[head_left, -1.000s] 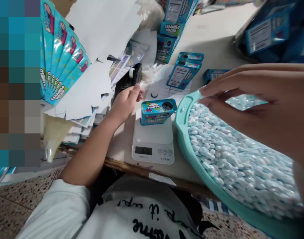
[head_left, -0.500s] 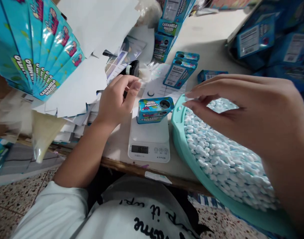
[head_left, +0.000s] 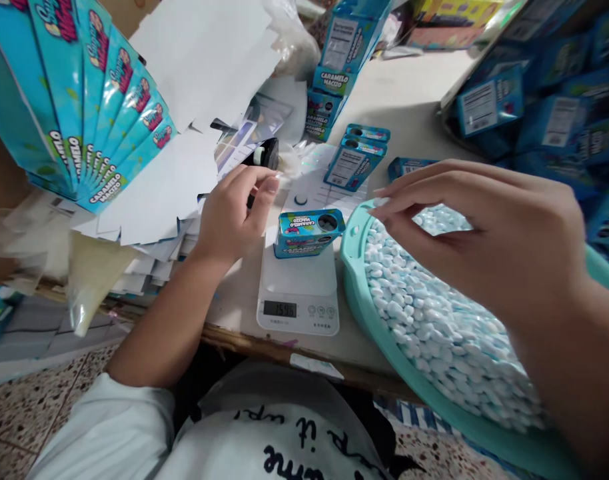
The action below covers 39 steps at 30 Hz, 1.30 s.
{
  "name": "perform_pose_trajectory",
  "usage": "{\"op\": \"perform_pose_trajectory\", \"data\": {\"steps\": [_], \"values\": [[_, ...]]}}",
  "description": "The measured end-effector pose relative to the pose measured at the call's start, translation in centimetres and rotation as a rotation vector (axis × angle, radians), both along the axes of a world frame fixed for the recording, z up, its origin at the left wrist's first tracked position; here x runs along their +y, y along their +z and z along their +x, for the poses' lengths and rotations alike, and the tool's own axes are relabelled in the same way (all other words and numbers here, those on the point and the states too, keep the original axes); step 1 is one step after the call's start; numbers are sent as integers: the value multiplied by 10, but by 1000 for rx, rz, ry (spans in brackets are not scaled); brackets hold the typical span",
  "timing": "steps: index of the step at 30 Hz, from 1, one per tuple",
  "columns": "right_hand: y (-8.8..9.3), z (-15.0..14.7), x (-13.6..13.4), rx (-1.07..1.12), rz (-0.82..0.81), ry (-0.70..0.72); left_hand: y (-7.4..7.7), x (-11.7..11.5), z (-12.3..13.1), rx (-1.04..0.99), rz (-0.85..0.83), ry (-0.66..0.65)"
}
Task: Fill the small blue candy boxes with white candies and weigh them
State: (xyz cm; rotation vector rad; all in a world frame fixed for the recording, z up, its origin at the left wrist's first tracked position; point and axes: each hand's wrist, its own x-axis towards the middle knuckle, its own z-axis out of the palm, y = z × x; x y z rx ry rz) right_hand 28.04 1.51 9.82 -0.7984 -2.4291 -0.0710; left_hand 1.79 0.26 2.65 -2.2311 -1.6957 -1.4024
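Presently, right hand (head_left: 504, 220): thumb and fingertips drawn together above the basin's edge, seemingly pinching one white candy (head_left: 379, 202).
Left hand (head_left: 229, 213): thumb and index tip close together beside the box, apart from it; whether anything sits between them, I cannot tell.
White candy: probably hard, very light and a little slick; best pinched across its sides with the finger pads.
Blue box (head_left: 304, 248): standing on the scale (head_left: 297, 283), between the two hands, a dark round opening (head_left: 327, 222) on its top. Likely thin card, stiff along the edges, easily dented on the broad faces; best held low by those faces, lightly, clear of the opening.
Basin (head_left: 357, 267): just beside the scale, filled with loose candies (head_left: 434, 320); probably heavy, so its rim calls for both hands.
Surface (head_left: 399, 80): two more boxes (head_left: 355, 163) stand behind the scale.
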Motion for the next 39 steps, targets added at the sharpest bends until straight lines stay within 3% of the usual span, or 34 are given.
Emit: {"op": "perform_pose_trajectory", "data": {"steps": [6,11,17,21,33,36,39], "values": [[9,9,-2,-72,12,-123,3,-3,0,-17,-23,-66],[18,31,4,-364,-129,-290,5,-5,1,-7,-28,-147],[21,38,12,-481,-277,-446,2,-3,1,57,-13,-129],[14,43,15,-590,-386,-477,3,-4,1,64,-20,-89],[4,47,14,-608,-417,-513,4,-6,0,40,1,-55],[3,50,17,-593,-398,-436,7,-7,0,27,-23,-114],[3,51,18,-574,-371,-398,12,-7,-1,54,-111,-253]]}}
